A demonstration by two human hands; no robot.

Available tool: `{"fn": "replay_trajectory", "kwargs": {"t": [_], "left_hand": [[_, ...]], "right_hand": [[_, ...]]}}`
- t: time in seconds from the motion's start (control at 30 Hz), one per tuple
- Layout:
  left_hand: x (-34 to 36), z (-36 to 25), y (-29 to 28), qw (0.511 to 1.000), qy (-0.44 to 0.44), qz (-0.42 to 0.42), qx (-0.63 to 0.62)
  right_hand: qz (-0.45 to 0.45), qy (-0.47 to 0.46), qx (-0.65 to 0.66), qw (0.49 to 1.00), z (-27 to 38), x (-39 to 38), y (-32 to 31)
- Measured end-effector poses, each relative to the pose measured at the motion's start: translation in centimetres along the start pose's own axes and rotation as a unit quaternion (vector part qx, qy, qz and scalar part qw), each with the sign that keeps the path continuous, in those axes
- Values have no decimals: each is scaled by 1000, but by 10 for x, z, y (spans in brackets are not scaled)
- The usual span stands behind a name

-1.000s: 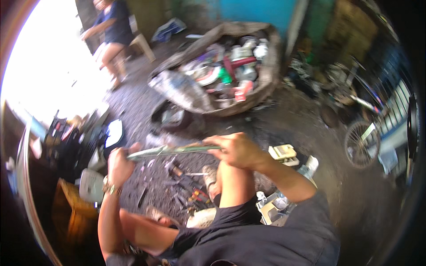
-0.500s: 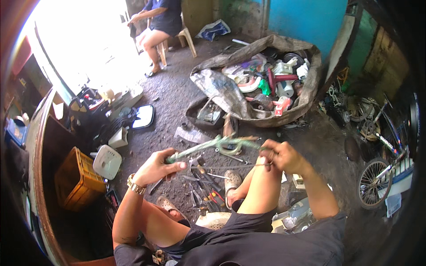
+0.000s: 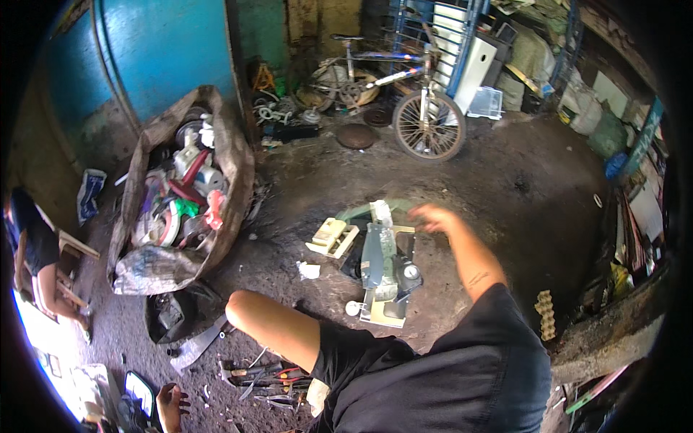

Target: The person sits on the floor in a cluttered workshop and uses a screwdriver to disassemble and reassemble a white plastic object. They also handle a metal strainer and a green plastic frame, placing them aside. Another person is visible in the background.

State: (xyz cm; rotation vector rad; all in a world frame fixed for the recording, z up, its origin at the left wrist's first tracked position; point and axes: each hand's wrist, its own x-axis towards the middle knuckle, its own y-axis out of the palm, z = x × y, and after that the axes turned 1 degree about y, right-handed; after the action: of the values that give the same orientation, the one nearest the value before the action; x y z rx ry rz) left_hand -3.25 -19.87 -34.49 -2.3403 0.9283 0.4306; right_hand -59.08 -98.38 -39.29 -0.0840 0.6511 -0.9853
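My right hand (image 3: 433,216) stretches out to the right of my knee, motion-blurred, with fingers apart. Just left of it a blurred green piece (image 3: 357,216) is in the air or lying behind a pile of dismantled parts; I cannot tell which. The pile holds a grey housing (image 3: 379,256), a cream plastic part (image 3: 330,238) and a round dial (image 3: 410,276). My left hand (image 3: 172,403) hangs at the lower left, fingers apart and apparently empty, beside scattered hand tools (image 3: 253,375) and a dark-framed mirror (image 3: 137,390).
A large sack of mixed scrap (image 3: 242,173) stands left, with a black bag (image 3: 170,325) below it. A seated person (image 3: 32,238) is at the far left. A bicycle (image 3: 429,130) leans at the back; stacked scrap (image 3: 642,216) and an egg tray (image 3: 546,314) lie right.
My view has turned right. Both hands have let go of the green piece held between them; my right hand has reached outward and my left has dropped to the lower left.
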Motion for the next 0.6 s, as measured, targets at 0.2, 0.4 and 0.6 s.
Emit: {"fn": "replay_trajectory", "kwargs": {"t": [0.2, 0.4, 0.6], "left_hand": [[-7, -9, -4, 998, -28, -61, -18], [2, 16, 6, 962, 80, -259, 18], [-54, -14, 4, 983, 7, -181, 0]], "right_hand": [[-485, -184, 302, 800, 50, -177, -172], [-344, -64, 191, 917, -28, -39, -32], [197, -35, -253, 947, -102, 69, 223]]}}
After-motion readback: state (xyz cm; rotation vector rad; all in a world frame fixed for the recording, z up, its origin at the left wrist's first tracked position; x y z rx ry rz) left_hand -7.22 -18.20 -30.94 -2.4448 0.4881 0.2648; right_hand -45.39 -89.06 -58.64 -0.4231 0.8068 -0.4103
